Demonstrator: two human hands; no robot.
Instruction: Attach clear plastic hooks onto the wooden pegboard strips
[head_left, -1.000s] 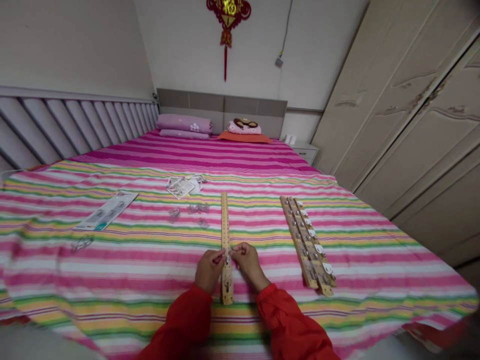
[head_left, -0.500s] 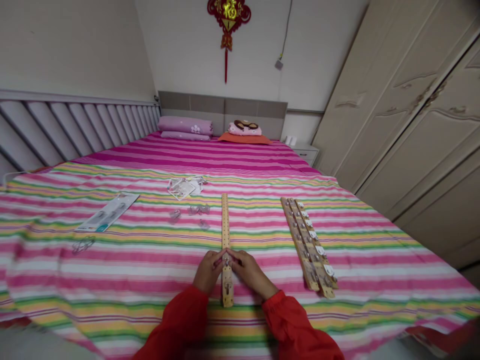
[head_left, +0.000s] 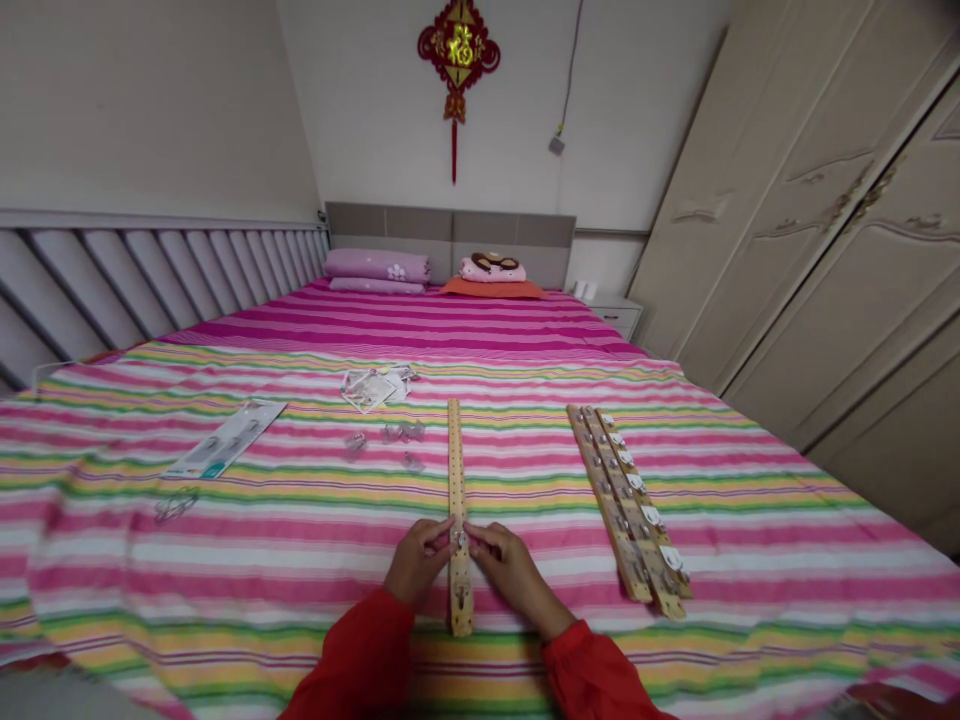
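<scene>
A narrow perforated wooden strip (head_left: 456, 470) lies lengthwise in front of me on the striped cloth. On it sits a small clear-backed metal hook (head_left: 458, 540), partly covered by fingertips. My left hand (head_left: 418, 562) pinches this hook's left side, its fingers closed. From the right, my right hand (head_left: 514, 572) holds the opposite side with thumb and forefinger. Another metal hook (head_left: 461, 596) is fixed closer to the strip's near end. Small clear-wrapped hooks (head_left: 403, 432) lie loose to the strip's left.
Several wooden strips (head_left: 626, 500) bearing metal and white hooks lie side by side at right. Leftward are a hook package (head_left: 229, 438) and crumpled clear plastic (head_left: 177, 504). Paper and plastic wrappers (head_left: 375, 386) lie farther back. Pillows (head_left: 379, 268) rest by the headboard.
My fingertips, which met over the strip above the hook, have drawn slightly apart to either side of it. The whole scene sits a little lower as the camera tilted up.
</scene>
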